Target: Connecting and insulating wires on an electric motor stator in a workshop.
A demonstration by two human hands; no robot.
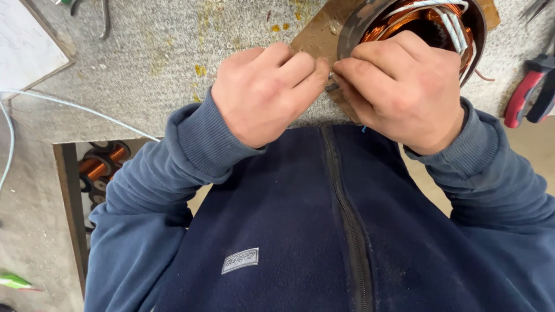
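- Copper wire spools [101, 164]: below the surface [144, 69], left.
- Left hand [263, 95]: fingers pinched on a small metal piece [332, 86].
- Right hand [399, 92]: fingers pinching the same piece, beside the copper-wound motor stator [430, 23].
- Red-handled pliers [529, 89]: far right.

glossy copper windings [399, 23], matt wooden board [315, 37], rough grey felt-like bench top [173, 63], fleece jacket [277, 219]

Person wears dark navy fleece jacket [277, 231], full zip w/ dark teeth down the centre front. Small grey rectangular patch [240, 260] sewn on chest, lettering not legible. Sleeves are lighter slate-blue sweatshirt fabric w/ ribbed cuffs [202, 138] at both wrists. Left hand [263, 95] and right hand [399, 92] bare, no gloves, rings or watch.
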